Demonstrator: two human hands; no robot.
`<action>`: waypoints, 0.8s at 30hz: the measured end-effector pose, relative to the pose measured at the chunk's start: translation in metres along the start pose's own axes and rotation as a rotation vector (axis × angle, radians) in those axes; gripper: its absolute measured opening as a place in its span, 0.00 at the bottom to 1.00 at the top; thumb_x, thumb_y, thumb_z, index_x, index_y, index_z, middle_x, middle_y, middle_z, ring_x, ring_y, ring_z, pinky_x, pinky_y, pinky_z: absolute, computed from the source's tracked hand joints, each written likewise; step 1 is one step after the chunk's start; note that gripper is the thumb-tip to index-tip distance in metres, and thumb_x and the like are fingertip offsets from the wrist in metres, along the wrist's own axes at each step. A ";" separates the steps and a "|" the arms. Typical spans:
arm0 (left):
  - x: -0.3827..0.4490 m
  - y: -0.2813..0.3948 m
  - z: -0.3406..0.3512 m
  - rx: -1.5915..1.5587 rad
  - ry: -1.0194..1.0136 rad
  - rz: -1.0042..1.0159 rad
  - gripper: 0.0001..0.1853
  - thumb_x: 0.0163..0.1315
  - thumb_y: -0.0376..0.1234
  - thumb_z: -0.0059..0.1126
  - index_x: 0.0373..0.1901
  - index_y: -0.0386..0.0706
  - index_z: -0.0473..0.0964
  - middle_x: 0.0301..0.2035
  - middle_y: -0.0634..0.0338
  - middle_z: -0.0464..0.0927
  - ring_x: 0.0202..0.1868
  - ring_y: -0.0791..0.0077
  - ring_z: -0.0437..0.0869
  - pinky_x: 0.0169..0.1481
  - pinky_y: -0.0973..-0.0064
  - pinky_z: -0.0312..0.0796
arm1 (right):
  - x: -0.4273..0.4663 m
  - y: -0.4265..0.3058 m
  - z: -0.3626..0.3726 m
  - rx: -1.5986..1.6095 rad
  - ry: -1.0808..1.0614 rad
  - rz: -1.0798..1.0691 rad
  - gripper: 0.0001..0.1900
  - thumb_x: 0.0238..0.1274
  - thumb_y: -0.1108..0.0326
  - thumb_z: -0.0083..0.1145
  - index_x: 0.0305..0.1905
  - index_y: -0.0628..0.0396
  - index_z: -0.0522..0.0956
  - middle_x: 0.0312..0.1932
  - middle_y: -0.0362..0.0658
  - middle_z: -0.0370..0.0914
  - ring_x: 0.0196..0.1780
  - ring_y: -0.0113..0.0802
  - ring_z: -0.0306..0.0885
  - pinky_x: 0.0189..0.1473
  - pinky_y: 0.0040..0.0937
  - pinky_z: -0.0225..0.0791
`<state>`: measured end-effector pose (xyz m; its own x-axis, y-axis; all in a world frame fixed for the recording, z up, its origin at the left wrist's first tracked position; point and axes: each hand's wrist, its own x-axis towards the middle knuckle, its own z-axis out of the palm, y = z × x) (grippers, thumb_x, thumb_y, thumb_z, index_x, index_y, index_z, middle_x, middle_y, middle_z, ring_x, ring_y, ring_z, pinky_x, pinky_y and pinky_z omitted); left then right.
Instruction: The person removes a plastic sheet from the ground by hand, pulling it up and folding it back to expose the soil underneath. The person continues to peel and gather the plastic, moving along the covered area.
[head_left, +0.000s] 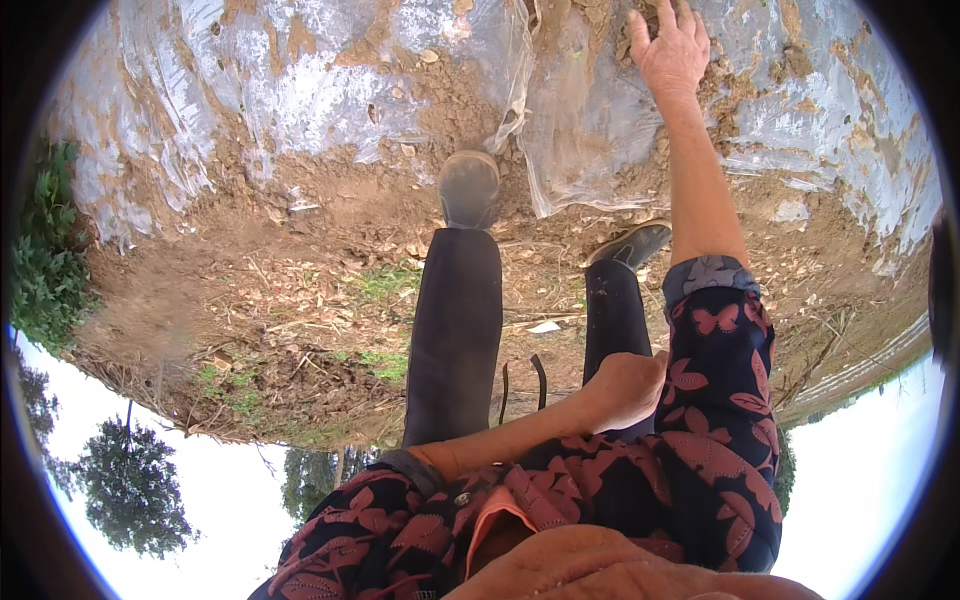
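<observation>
My right hand (675, 49) reaches to the top of the view, over brown soil (626, 37) lying on thin plastic mulch film (600, 112). Its thumb and fingers are apart, and some fingertips are cut off by the frame edge. I see nothing held in it. Near my right knee, beside the right sleeve (720, 360), is my left hand (630, 386), its forearm crossing in front of my body. That hand is curled, and its fingers are hidden from me. A loose fold of film (517, 105) runs down the middle of the plastic.
My shoe (469, 187) is at the film's lower edge, the other shoe (634, 244) a little back. Dry leaves and straw (330, 292) cover the dirt strip. Green plants (45, 247) stand at the left rim. A white scrap (544, 328) lies between my legs.
</observation>
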<state>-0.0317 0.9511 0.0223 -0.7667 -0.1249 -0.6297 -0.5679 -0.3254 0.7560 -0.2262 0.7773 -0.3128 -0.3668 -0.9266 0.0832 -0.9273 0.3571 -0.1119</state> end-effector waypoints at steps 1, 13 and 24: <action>0.001 0.002 -0.005 0.001 -0.010 0.001 0.17 0.59 0.29 0.57 0.49 0.30 0.74 0.23 0.50 0.82 0.28 0.49 0.87 0.31 0.56 0.75 | -0.003 -0.016 -0.007 -0.029 -0.033 -0.022 0.26 0.66 0.42 0.61 0.64 0.40 0.81 0.69 0.47 0.74 0.71 0.51 0.69 0.70 0.54 0.64; -0.004 0.005 -0.007 -0.082 -0.045 -0.104 0.08 0.62 0.34 0.58 0.32 0.40 0.81 0.27 0.46 0.83 0.34 0.46 0.87 0.37 0.54 0.76 | -0.079 0.019 -0.011 0.037 -0.199 0.242 0.18 0.61 0.48 0.67 0.52 0.42 0.82 0.57 0.47 0.79 0.61 0.52 0.77 0.53 0.52 0.77; -0.023 0.007 -0.019 -0.633 0.163 -0.167 0.08 0.62 0.32 0.59 0.40 0.38 0.79 0.34 0.47 0.83 0.42 0.50 0.86 0.44 0.57 0.75 | 0.033 -0.120 -0.015 0.505 -0.220 0.324 0.27 0.65 0.51 0.64 0.59 0.59 0.76 0.54 0.57 0.78 0.55 0.56 0.79 0.57 0.51 0.74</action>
<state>-0.0120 0.9339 0.0383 -0.6008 -0.1488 -0.7854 -0.3516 -0.8332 0.4268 -0.1281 0.7056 -0.2818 -0.5492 -0.8027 -0.2323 -0.6033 0.5733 -0.5545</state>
